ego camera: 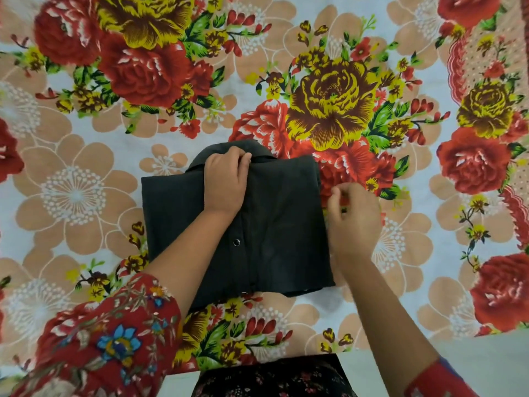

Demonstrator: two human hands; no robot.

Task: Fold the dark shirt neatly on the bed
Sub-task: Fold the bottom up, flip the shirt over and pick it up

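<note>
I am pinching the dark shirt [272,224] at its collar with my left hand [226,181], right hand [355,219] loose-fingered beside it, to square edges.

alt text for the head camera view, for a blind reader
A dark shirt, folded into a rough square, lies on a floral bedsheet. The left hand holds it at the collar; the right hand, blurred, is at its right edge.

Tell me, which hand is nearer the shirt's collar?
Left. The left hand grips the collar itself; the right hand is lower, at the right edge of the dark shirt.
</note>
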